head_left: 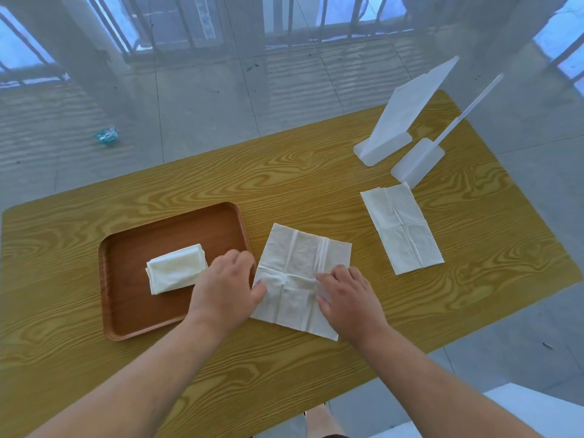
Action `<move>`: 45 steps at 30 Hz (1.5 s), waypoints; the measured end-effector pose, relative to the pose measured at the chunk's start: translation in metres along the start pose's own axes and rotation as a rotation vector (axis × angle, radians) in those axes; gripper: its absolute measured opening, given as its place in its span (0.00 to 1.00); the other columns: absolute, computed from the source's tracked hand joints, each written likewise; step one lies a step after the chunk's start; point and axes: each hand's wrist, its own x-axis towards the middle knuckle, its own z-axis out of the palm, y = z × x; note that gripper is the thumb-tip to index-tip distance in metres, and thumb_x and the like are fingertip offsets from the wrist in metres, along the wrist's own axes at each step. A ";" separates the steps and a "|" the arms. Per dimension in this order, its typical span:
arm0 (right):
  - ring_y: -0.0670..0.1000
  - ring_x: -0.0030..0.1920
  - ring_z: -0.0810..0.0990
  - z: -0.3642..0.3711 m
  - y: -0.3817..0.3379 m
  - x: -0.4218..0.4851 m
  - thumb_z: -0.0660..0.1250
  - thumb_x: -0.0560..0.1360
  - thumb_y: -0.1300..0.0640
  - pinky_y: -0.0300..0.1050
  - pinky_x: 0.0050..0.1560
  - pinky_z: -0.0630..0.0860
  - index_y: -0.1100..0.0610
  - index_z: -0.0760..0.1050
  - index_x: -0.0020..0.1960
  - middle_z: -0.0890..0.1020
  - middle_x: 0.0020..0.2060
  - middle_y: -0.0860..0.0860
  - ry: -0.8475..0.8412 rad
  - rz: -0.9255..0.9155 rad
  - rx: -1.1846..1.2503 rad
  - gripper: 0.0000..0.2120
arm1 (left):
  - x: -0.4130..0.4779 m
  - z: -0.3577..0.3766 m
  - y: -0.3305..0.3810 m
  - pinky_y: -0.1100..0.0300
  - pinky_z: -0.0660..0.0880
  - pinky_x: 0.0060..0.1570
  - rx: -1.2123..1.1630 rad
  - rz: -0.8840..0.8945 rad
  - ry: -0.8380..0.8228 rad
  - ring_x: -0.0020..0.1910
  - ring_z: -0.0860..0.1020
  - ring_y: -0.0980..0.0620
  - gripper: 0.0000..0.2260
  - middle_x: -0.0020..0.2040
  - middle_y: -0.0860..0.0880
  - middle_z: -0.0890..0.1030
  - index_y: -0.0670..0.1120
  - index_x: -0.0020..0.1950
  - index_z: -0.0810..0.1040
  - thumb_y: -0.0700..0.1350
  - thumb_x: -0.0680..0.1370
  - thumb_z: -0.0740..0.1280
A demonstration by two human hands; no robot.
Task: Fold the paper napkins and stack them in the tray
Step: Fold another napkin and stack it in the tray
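Note:
An unfolded white napkin (300, 273) lies flat on the wooden table, right of the brown tray (132, 311). A folded napkin stack (175, 268) sits inside the tray. My left hand (226, 289) rests over the tray's right rim, its thumb touching the napkin's left edge. My right hand (347, 298) lies on the napkin's right side with fingers spread and pressing down. A second, half-folded napkin (401, 227) lies farther right.
Two white plastic stands (384, 147) (417, 161) rise at the table's far right, one with a flat panel and one with a thin panel. The table's edges (521, 298) drop to a tiled floor. A small wrapper (106, 136) lies on the floor.

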 end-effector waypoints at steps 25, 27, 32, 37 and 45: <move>0.51 0.53 0.78 -0.027 0.052 0.010 0.70 0.79 0.55 0.50 0.57 0.78 0.53 0.83 0.50 0.82 0.48 0.47 0.090 -0.042 0.027 0.04 | 0.056 0.027 0.022 0.55 0.76 0.56 0.223 0.389 -0.163 0.57 0.78 0.52 0.12 0.59 0.55 0.81 0.53 0.59 0.82 0.54 0.84 0.60; 0.48 0.53 0.78 -0.037 0.050 0.014 0.70 0.77 0.55 0.46 0.55 0.78 0.52 0.82 0.49 0.83 0.48 0.45 0.100 0.039 0.206 0.03 | 0.055 0.019 0.021 0.59 0.75 0.54 0.039 0.311 -0.180 0.55 0.79 0.54 0.09 0.55 0.56 0.83 0.54 0.55 0.82 0.54 0.81 0.63; 0.47 0.39 0.78 -0.079 0.045 0.036 0.70 0.70 0.49 0.43 0.37 0.76 0.48 0.81 0.41 0.82 0.38 0.44 0.014 0.417 1.061 0.04 | 0.056 -0.014 0.027 0.59 0.72 0.34 -0.862 -0.172 -0.271 0.31 0.73 0.55 0.04 0.36 0.51 0.83 0.51 0.41 0.81 0.50 0.74 0.70; 0.51 0.45 0.84 -0.092 0.039 0.061 0.73 0.73 0.49 0.51 0.41 0.83 0.48 0.84 0.47 0.87 0.45 0.49 -0.037 0.478 1.256 0.05 | 0.064 -0.022 0.030 0.57 0.80 0.34 -1.128 -0.351 -0.332 0.37 0.84 0.48 0.06 0.41 0.44 0.86 0.46 0.48 0.81 0.48 0.79 0.74; 0.50 0.58 0.76 -0.048 0.025 0.047 0.70 0.77 0.52 0.49 0.57 0.76 0.53 0.69 0.71 0.77 0.58 0.49 0.228 0.411 0.466 0.25 | 0.036 0.019 0.023 0.55 0.84 0.37 -1.092 -0.714 -0.299 0.44 0.88 0.46 0.09 0.50 0.42 0.88 0.46 0.57 0.78 0.37 0.79 0.71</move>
